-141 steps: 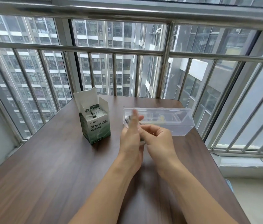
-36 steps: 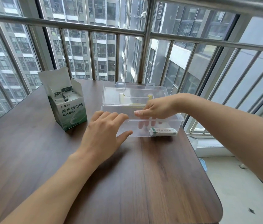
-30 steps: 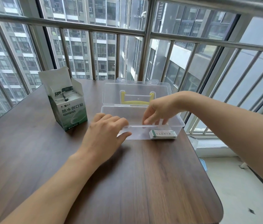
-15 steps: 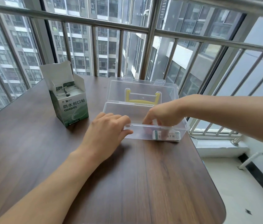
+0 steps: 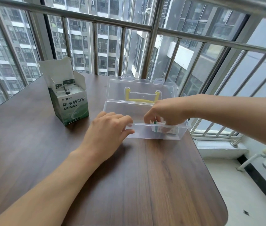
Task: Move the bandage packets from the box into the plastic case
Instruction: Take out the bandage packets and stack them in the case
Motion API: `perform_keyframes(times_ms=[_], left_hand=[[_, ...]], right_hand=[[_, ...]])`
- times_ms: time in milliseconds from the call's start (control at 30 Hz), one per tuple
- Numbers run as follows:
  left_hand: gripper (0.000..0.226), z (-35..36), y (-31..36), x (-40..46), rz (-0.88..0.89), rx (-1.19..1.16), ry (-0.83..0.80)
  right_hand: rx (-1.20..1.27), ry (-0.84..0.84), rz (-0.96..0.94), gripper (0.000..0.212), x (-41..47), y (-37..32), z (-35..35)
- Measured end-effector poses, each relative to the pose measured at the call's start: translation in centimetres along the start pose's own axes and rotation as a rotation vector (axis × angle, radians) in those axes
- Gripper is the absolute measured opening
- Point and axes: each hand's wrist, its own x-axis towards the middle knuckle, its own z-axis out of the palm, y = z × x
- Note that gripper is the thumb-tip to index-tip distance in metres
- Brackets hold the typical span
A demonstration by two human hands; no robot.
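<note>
The dark wooden counter point(image 5: 145, 185) carried everything, set against a barred window. On it the clear plastic case point(image 5: 142, 134) stood open, its lid tipped back with a yellow handle showing through, and to its left, well apart, stood the green-and-white box point(image 5: 70, 105), flaps up, with more bandage packets point(image 5: 67, 89) packed upright inside.

The step in hand looked like the drop-off: a batch of packets point(image 5: 159, 128) being set down in the right end of the case. The left hand point(image 5: 107, 132) steadied the near wall, thumb outside and fingertips curled over the rim. The right hand point(image 5: 165, 113) reached down over the rim from the right, its fingers bent and pinching the packets at their top; these were tilted, their lower ends near the case floor, though blur hid whether they touched it.

The next move would call for letting go, lifting the right hand out without dragging the packets along, then crossing to the box for more. Most of the task seemed left to do.
</note>
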Motion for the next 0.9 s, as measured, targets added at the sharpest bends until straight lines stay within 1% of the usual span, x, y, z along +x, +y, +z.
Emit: perform_keyframes(times_ms=[133,233,333,367,467,500,567,633,700,800,833,900], left_hand=[[0.021,0.0,0.0,0.0,0.004,-0.001,0.011],[0.020,0.0,0.0,0.0,0.003,-0.011,0.008],[0.020,0.0,-0.1,0.0,-0.002,-0.020,0.001],[0.020,0.1,-0.1,0.0,-0.007,-0.024,-0.002],[0.019,0.1,-0.2,0.0,-0.013,-0.030,-0.010],[0.019,0.1,-0.2,-0.1,-0.013,-0.032,-0.011],[0.019,0.1,-0.1,-0.1,-0.011,-0.036,-0.012],[0.019,0.1,-0.2,-0.1,-0.013,-0.042,-0.012],[0.019,0.1,-0.2,-0.1,-0.013,-0.044,-0.010],[0.018,0.1,-0.2,-0.1,-0.017,-0.044,-0.009],[0.018,0.1,-0.2,-0.1,-0.018,-0.045,-0.008],[0.018,0.1,-0.2,-0.1,-0.019,-0.044,-0.009]], right_hand=[[-0.016,0.064,0.006,0.053,-0.5,0.2,-0.3],[-0.096,0.127,-0.011,0.053,-0.6,0.5,0.0],[-0.129,0.103,0.009,0.054,-0.7,0.6,0.0],[-0.108,0.092,0.024,0.048,-0.8,0.5,-0.1],[-0.060,0.104,0.057,0.023,-0.7,0.2,0.3],[-0.052,0.107,0.080,0.024,-0.6,0.3,0.4],[-0.049,0.109,0.108,0.034,-0.5,0.6,0.6],[-0.053,0.105,0.109,0.035,-0.5,0.9,0.7],[-0.033,0.088,0.108,0.030,-0.4,1.0,0.8],[0.016,0.071,0.119,0.016,-0.6,1.1,0.8],[0.063,0.075,0.129,0.011,-0.8,1.1,0.5],[0.168,0.107,0.148,0.008,-1.2,1.5,-0.2]])
